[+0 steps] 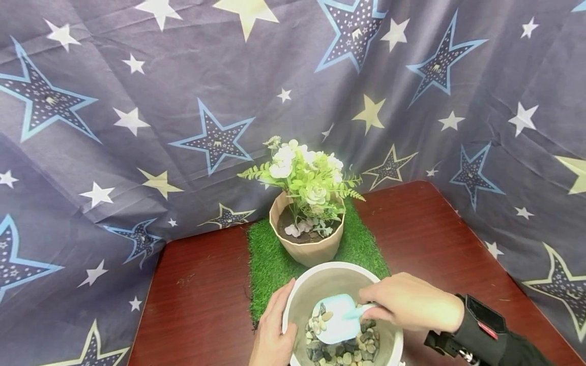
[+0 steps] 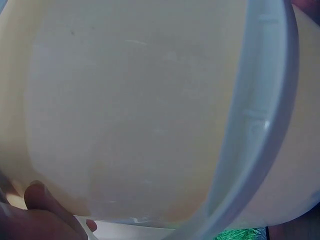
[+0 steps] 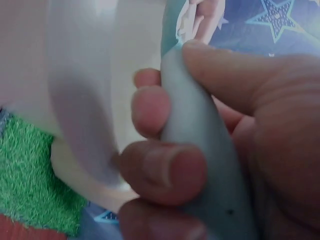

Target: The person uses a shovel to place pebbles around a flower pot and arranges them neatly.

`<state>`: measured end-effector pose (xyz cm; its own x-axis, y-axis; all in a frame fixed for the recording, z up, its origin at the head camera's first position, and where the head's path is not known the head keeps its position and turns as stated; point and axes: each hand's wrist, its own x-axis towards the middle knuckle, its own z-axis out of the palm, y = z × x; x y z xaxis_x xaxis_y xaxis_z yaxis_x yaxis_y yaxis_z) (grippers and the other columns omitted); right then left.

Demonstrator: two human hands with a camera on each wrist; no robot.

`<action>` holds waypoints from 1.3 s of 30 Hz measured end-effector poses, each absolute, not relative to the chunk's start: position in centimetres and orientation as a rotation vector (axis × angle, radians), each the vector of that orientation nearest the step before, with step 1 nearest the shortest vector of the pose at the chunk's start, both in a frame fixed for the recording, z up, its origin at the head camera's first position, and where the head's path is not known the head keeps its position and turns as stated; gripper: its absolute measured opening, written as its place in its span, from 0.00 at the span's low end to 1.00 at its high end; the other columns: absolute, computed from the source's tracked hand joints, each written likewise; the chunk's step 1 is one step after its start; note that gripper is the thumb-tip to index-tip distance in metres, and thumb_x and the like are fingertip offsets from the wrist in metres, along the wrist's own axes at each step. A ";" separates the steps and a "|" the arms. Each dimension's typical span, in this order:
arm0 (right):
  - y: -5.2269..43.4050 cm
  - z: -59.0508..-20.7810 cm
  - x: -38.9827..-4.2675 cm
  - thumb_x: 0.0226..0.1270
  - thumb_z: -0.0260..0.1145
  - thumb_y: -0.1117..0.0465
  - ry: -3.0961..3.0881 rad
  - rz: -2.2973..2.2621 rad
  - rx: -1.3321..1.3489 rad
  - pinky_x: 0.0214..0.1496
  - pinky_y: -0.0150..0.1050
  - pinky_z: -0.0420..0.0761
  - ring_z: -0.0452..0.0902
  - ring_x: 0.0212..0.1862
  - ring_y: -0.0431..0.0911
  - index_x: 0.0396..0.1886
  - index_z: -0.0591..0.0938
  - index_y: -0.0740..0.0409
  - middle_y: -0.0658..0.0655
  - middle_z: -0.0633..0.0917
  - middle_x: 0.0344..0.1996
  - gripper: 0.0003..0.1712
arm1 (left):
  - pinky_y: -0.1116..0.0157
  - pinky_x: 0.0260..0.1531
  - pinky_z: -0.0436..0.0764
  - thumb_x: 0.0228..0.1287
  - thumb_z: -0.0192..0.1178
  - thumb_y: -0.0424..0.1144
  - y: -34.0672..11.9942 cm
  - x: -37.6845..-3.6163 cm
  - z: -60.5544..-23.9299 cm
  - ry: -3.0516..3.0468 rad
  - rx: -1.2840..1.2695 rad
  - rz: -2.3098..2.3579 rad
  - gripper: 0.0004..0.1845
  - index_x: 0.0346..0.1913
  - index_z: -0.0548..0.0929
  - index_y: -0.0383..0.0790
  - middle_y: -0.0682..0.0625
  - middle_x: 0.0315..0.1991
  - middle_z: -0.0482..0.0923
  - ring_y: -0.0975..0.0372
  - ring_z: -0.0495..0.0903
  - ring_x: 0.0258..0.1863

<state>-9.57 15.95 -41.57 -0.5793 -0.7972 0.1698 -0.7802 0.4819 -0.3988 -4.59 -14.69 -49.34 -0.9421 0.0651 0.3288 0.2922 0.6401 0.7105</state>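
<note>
A white bucket [image 1: 316,284] stands at the front of the table with several grey and tan stones [image 1: 345,358] on its bottom. My left hand [image 1: 274,328] holds its left side, thumb at the rim and fingers along the outer wall. In the left wrist view, the bucket's side fills the picture, crossed by its pale carrying handle [image 2: 255,115]. My right hand [image 1: 407,302] grips a small hand shovel, its pale blue blade [image 1: 339,320] inside the bucket over the stones. A few stones lie at the blade's left edge. Fingers wrap the shovel's grey-white handle [image 3: 200,130] in the right wrist view.
Right behind the bucket stands a beige flowerpot [image 1: 311,251] with white flowers and green leaves [image 1: 316,178]. It sits on a green artificial grass mat [image 1: 265,269] on a reddish-brown table [image 1: 197,300]. A star-patterned cloth [image 1: 256,76] hangs behind and to the sides.
</note>
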 end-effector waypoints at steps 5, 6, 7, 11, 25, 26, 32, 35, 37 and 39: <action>17.3 -41.3 -10.1 0.73 0.66 0.46 2.703 -0.700 -1.404 0.31 0.26 0.64 0.63 0.27 0.28 0.31 0.75 0.37 0.32 0.68 0.23 0.11 | 0.58 0.61 0.82 0.41 0.61 0.21 -14.7 -4.6 -49.4 -2.596 -0.284 -1.193 0.51 0.75 0.72 0.57 0.59 0.67 0.77 0.59 0.81 0.63; 17.6 -41.1 -10.2 0.73 0.66 0.46 2.701 -0.715 -1.388 0.31 0.26 0.65 0.63 0.27 0.28 0.31 0.75 0.36 0.32 0.69 0.23 0.10 | 0.58 0.61 0.81 0.42 0.61 0.21 -14.7 -4.5 -49.4 -2.599 -0.281 -1.193 0.51 0.75 0.72 0.57 0.59 0.68 0.77 0.60 0.80 0.63; 17.9 -41.0 -10.2 0.73 0.66 0.46 2.705 -0.727 -1.378 0.31 0.26 0.65 0.64 0.28 0.27 0.31 0.76 0.35 0.31 0.71 0.24 0.10 | 0.58 0.61 0.82 0.42 0.61 0.21 -14.7 -4.5 -49.4 -2.600 -0.278 -1.193 0.51 0.75 0.72 0.57 0.59 0.68 0.77 0.59 0.80 0.63; 19.0 -40.6 -10.5 0.75 0.65 0.46 2.705 -0.778 -1.319 0.32 0.27 0.66 0.65 0.29 0.27 0.31 0.76 0.32 0.30 0.71 0.25 0.10 | 0.58 0.61 0.81 0.42 0.61 0.21 -14.7 -4.5 -49.3 -2.607 -0.264 -1.203 0.51 0.75 0.73 0.57 0.59 0.67 0.77 0.60 0.81 0.63; 21.0 -39.9 -10.6 0.75 0.65 0.45 2.746 -0.775 -1.246 0.33 0.27 0.66 0.66 0.29 0.27 0.32 0.76 0.28 0.29 0.71 0.25 0.09 | 0.61 0.61 0.81 0.41 0.61 0.20 -14.7 -4.5 -49.4 -2.615 -0.269 -1.227 0.51 0.75 0.73 0.57 0.59 0.67 0.77 0.61 0.81 0.62; 21.0 -39.7 -10.7 0.75 0.65 0.45 2.756 -0.766 -1.243 0.33 0.27 0.66 0.66 0.29 0.27 0.32 0.76 0.28 0.29 0.71 0.25 0.09 | 0.61 0.61 0.81 0.41 0.61 0.20 -14.7 -4.5 -49.4 -2.611 -0.272 -1.228 0.51 0.75 0.73 0.57 0.58 0.67 0.78 0.61 0.81 0.62; 21.8 -38.6 -11.9 0.75 0.65 0.44 2.829 -0.729 -1.152 0.33 0.28 0.68 0.67 0.28 0.27 0.30 0.75 0.24 0.28 0.71 0.24 0.11 | 0.60 0.62 0.80 0.41 0.61 0.20 -14.8 -4.4 -49.5 -2.607 -0.272 -1.231 0.51 0.75 0.73 0.57 0.58 0.67 0.78 0.60 0.80 0.63; 22.2 -38.3 -12.8 0.74 0.65 0.44 2.864 -0.705 -1.101 0.34 0.29 0.69 0.68 0.29 0.27 0.31 0.76 0.23 0.29 0.74 0.25 0.10 | 0.60 0.63 0.80 0.41 0.61 0.20 -14.8 -4.4 -49.5 -2.617 -0.262 -1.228 0.51 0.75 0.73 0.57 0.59 0.67 0.78 0.60 0.80 0.63; 22.4 -38.3 -13.5 0.74 0.65 0.44 2.881 -0.688 -1.055 0.33 0.29 0.68 0.68 0.29 0.28 0.32 0.77 0.23 0.29 0.74 0.25 0.10 | 0.60 0.62 0.80 0.41 0.61 0.20 -14.8 -4.5 -49.4 -2.620 -0.261 -1.228 0.51 0.75 0.73 0.57 0.59 0.67 0.78 0.61 0.80 0.63; 22.6 -38.5 -14.2 0.74 0.65 0.44 2.889 -0.672 -1.021 0.34 0.29 0.68 0.68 0.29 0.28 0.32 0.77 0.23 0.29 0.75 0.25 0.09 | 0.60 0.62 0.81 0.40 0.61 0.20 -14.8 -4.5 -49.4 -2.618 -0.263 -1.225 0.51 0.74 0.74 0.57 0.58 0.66 0.78 0.61 0.80 0.62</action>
